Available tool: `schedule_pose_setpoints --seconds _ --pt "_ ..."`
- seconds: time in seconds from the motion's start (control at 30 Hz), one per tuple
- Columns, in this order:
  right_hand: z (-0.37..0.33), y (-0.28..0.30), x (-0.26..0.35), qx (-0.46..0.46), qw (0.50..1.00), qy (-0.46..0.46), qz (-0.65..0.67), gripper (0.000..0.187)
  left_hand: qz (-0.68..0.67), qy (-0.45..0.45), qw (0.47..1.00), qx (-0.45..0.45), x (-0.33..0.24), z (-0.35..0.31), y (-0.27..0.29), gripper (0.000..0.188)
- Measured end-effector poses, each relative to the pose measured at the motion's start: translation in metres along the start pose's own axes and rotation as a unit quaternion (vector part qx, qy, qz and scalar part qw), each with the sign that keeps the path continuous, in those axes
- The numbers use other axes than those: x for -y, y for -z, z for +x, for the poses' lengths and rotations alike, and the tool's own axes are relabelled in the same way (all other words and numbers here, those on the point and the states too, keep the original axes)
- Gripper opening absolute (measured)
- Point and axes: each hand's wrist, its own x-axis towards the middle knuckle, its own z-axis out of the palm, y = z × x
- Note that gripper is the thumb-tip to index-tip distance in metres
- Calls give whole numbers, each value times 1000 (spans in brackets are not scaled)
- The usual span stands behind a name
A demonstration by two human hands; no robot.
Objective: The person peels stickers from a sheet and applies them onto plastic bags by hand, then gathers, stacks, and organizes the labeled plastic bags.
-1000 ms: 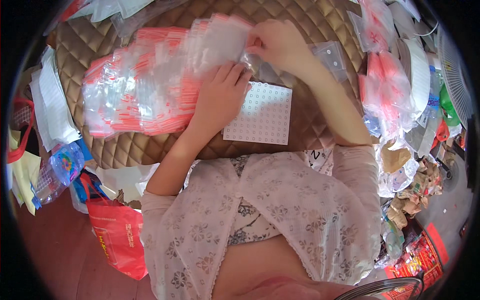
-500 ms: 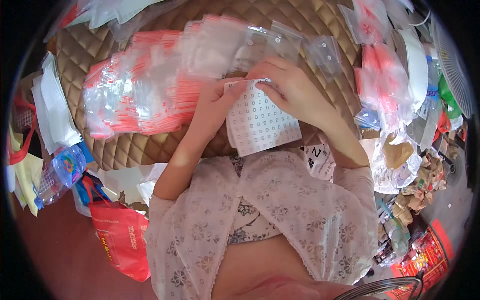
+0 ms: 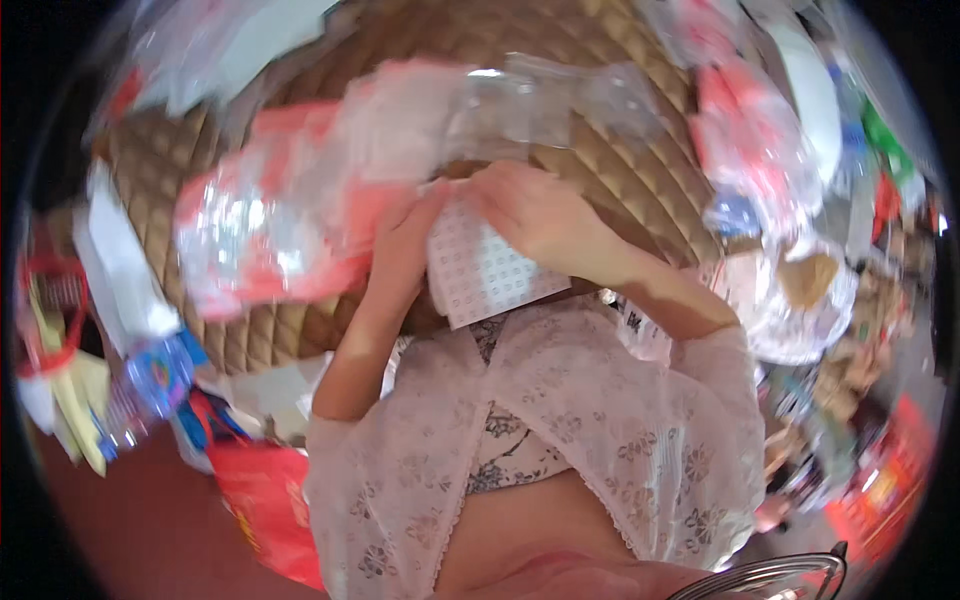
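Observation:
A white sheet (image 3: 495,270) with rows of small square marks, which looks like a label sheet, hangs tilted in front of my chest. At its upper left edge my left hand (image 3: 405,240) is closed on it. My right hand (image 3: 540,215) lies across its upper part, fingers bent in toward the left hand; motion blurs the fingertips, and what they pinch is hidden. Just beyond the hands, several clear zip bags (image 3: 500,105) lie in a row. To the left spreads a large overlapping pile of clear bags with red edges (image 3: 270,225).
The brown quilted surface (image 3: 630,190) carries the bags. Pink-and-clear plastic bundles (image 3: 745,130) lie at its right, beside a crumpled white bag (image 3: 790,325). On the left are white sheets (image 3: 130,265), a clear plastic bottle (image 3: 160,375) and a red bag (image 3: 270,500).
The whole view has shifted and blurred. Both hands and the sheet sit slightly lower and further left in the picture, with the right hand now reaching further over the sheet's top.

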Motion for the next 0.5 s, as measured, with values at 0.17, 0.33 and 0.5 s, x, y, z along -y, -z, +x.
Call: schedule_pose_setpoints --seconds 0.17,0.33,0.5 --pt "-3 6 -18 -108 988 114 -7 12 25 -8 999 -33 -33 1 -25 26" --pt "-1 -22 -19 -200 973 77 82 13 59 -29 997 35 -37 -4 -33 25" --pt "-19 -22 -7 -227 949 -11 218 18 88 4 996 3 -37 -22 -48 26"
